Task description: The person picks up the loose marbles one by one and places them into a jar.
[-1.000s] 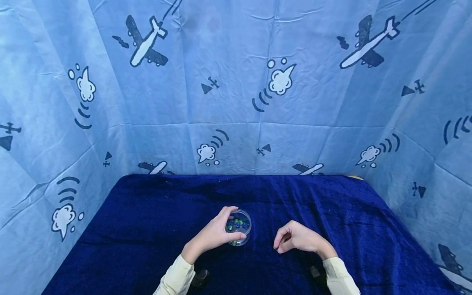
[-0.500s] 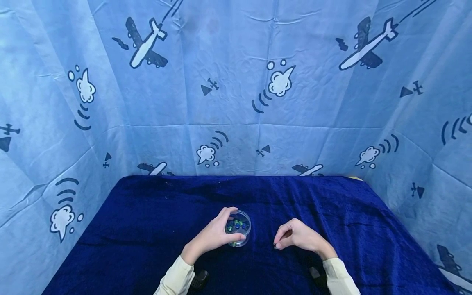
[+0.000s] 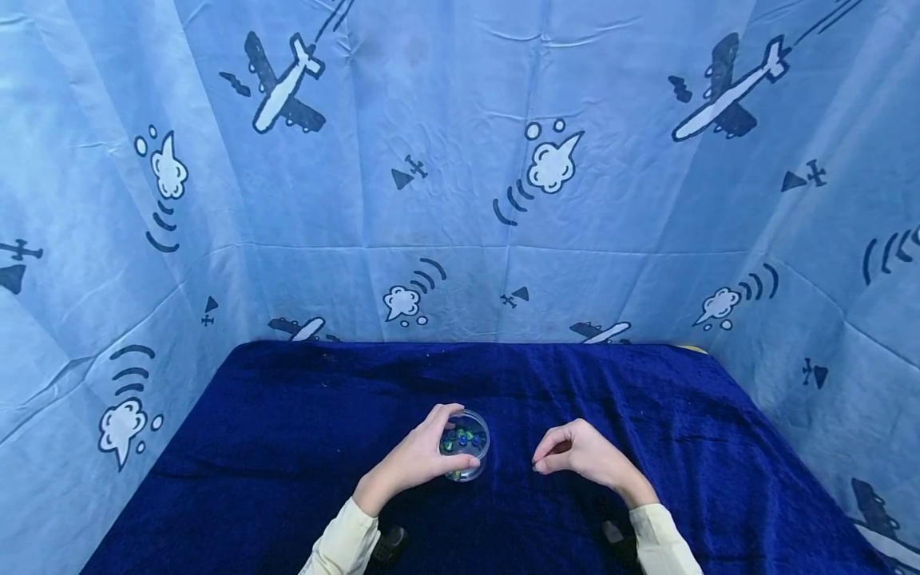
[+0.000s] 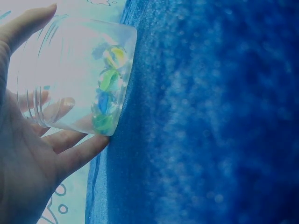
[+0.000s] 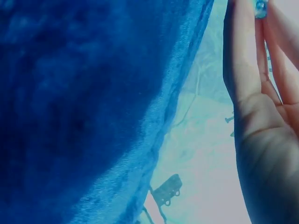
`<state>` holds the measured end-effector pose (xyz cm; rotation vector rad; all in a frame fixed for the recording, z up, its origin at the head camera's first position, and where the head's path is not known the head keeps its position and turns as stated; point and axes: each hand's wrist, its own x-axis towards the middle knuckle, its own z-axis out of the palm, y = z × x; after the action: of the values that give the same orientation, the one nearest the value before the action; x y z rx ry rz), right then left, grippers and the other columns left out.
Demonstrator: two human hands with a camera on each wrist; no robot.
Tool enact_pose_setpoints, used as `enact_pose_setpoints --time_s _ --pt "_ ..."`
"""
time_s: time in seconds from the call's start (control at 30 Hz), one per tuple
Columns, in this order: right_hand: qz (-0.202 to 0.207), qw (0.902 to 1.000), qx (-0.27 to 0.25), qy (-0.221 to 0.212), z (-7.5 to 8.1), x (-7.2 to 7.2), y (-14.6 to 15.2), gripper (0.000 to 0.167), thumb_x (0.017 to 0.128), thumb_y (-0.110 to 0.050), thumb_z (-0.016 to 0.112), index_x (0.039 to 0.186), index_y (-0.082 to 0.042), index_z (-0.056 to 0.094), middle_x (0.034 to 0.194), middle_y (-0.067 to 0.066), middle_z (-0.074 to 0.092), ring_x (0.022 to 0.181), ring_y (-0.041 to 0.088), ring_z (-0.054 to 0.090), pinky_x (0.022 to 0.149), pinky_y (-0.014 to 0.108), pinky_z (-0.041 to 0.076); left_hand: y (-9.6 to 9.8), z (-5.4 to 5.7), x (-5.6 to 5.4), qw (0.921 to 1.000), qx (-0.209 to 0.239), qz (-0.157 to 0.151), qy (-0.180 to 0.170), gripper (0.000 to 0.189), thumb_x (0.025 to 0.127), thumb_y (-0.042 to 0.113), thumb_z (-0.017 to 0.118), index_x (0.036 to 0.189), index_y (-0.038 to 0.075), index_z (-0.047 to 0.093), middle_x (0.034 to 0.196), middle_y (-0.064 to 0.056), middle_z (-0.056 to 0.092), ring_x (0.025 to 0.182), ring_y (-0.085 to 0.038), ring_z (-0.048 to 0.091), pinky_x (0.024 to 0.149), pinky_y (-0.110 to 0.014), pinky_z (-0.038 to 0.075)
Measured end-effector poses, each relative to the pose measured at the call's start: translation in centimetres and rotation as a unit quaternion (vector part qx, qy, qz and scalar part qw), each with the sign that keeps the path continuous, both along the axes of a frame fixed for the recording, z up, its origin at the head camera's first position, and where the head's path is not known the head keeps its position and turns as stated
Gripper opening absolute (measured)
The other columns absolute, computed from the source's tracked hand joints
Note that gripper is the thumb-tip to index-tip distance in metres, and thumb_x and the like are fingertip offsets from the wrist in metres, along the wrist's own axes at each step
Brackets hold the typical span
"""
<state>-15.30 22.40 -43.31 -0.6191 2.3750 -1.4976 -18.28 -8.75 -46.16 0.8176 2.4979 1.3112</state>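
Note:
My left hand grips a clear plastic jar round its side, thumb on one side and fingers on the other. The jar stands upright on the blue cloth, its mouth uncovered. Several glass marbles with green, yellow and blue swirls lie on its bottom. To the right of the jar, my right hand pinches a marble between thumb and fingertips, a little above the cloth. Only a bluish, clear part of that marble shows at the top edge of the right wrist view.
A dark blue velvet cloth with soft folds covers the table. Light blue curtains printed with airplanes and clouds enclose its back and sides. Dark wrist devices sit under both forearms.
My right hand has risen slightly from close to the cloth, and its pinched fingertips are higher with the marble. The left hand and the jar have stayed in place.

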Motion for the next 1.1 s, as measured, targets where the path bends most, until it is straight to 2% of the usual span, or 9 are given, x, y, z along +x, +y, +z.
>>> enact_pose_setpoints --time_s 0.23,0.53,0.73,1.1 --pt "-0.035 0.9993 0.001 0.012 1.3 0.2 -0.6 0.003 0.089 -0.002 0.077 0.091 -0.001 0.079 0.093 0.012 0.074 0.085 0.014 0.069 0.076 0.026 0.056 0.1 0.1 -0.1 1.0 0.001 0.0 -0.001 0.087 0.09 0.051 0.076 0.156 0.009 0.038 0.15 -0.011 0.047 0.135 -0.03 0.054 0.106 -0.053 0.047" --pt "-0.079 0.996 0.02 0.038 2.4 0.3 -1.4 0.014 0.092 -0.01 0.078 0.096 0.003 0.078 0.094 0.006 0.074 0.085 0.017 0.07 0.077 0.028 0.058 0.2 0.0 -0.1 1.0 0.0 -0.001 0.002 0.088 0.09 0.052 0.076 0.155 0.007 0.038 0.149 -0.012 0.047 0.134 -0.031 0.054 0.106 -0.054 0.047" --pt "-0.086 0.9948 0.016 0.053 2.5 0.0 -2.5 0.012 0.091 -0.01 0.079 0.094 0.001 0.079 0.094 0.005 0.074 0.087 0.017 0.069 0.077 0.027 0.057 0.1 -0.2 0.1 1.0 -0.002 0.004 0.003 0.088 0.089 0.053 0.076 0.155 0.008 0.038 0.149 -0.011 0.047 0.134 -0.03 0.054 0.106 -0.053 0.048" --pt "-0.077 0.9945 0.007 0.071 2.0 -0.8 -5.3 0.009 0.091 -0.009 0.079 0.093 -0.001 0.08 0.092 0.003 0.074 0.085 0.015 0.068 0.076 0.025 0.057 0.1 -0.4 -0.2 0.9997 0.005 0.001 0.025 0.087 0.089 0.05 0.078 0.152 0.004 0.041 0.144 -0.014 0.051 0.131 -0.032 0.057 0.104 -0.052 0.049"
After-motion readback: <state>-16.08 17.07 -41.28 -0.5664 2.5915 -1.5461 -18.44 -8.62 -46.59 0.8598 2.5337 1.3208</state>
